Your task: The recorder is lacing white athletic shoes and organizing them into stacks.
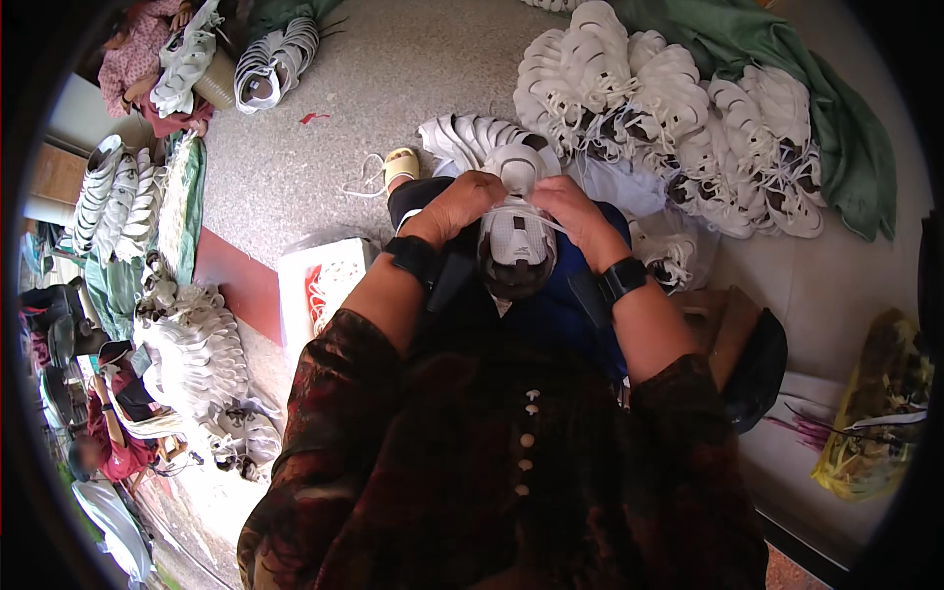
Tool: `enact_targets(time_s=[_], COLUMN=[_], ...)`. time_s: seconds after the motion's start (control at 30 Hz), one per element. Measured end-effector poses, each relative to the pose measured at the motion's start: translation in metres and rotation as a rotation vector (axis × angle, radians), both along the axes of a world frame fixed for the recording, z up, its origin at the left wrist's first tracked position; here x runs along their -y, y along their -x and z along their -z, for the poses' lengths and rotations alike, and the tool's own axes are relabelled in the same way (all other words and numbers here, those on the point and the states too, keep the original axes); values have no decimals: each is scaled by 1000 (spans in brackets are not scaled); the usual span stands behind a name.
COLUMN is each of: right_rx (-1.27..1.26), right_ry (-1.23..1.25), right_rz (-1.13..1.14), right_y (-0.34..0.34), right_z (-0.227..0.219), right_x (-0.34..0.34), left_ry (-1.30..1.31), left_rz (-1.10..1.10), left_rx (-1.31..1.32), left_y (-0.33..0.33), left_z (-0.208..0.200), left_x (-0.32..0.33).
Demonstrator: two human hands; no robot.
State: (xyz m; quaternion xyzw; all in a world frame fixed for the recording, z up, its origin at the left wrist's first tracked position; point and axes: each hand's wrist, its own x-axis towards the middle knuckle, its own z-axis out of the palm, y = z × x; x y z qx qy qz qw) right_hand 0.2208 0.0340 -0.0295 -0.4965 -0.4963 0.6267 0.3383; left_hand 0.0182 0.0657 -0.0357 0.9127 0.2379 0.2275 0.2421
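Seen from our own head, we sit with one white shoe [515,241] upright in our lap, its dark opening toward us and its toe pointing away. Our left hand [462,204] is curled shut on the white lace [521,208] at the shoe's left edge; our right hand [568,208] is pinched closed on the same lace at the right edge, so the lace runs taut across the tongue between the two hands. Each wrist carries one black band, two in all (the left band [413,258], the right band [623,276]). Our patterned dark-red sleeves come in from the lower edge, and a row of five pale buttons [527,440] runs down our front.

Just left of our knee stands one white box [329,280] with red print. One foot in a pale yellow sandal [400,164] rests on the speckled floor [383,69] just beyond the hands, beside a short fan of white shoes [467,138] lying on their sides.

To the right, one yellow plastic bag [880,408] lies near the rim. Farther off, a large heap of white shoes [678,108] (too many and too overlapped for us to count) sits on a green cloth [846,138]. To the left, more white shoes lie stacked in rows [197,354]. Two other people sit at the edges: one in red [113,433] low on the left, one in pink [138,54] at the upper left beside another small pile [275,59].
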Motion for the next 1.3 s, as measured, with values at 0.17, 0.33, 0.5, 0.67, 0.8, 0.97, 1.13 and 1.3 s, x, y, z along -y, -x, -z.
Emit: enact_targets(time_s=[0.17, 0.33, 0.5, 0.67, 0.8, 0.97, 1.13, 1.3], right_rx=[92, 256, 575, 683, 289, -152, 363, 736], right_ry=[-208, -438, -622, -576, -343, 14, -307, -499], right_rz=[140, 169, 340, 264, 554, 692, 423, -35], right_y=[5, 12, 15, 3, -12, -63, -57, -46], right_z=[6, 16, 5, -1, 0, -12, -13, -42], right_x=[12, 2, 10, 37, 47, 67, 81, 82], left_ry=[784, 466, 138, 323, 200, 587, 382, 229], left_rz=[-425, -465, -565, -729, -771, -766, -639, -570], left_rx=[80, -68, -402, -235, -134, 622, 230, -82], left_y=[-7, -15, -19, -16, 4, 58, 48, 51], left_z=[-16, -13, -13, -23, -17, 13, -22, -37], left_x=[12, 15, 18, 38, 46, 56, 71, 82])
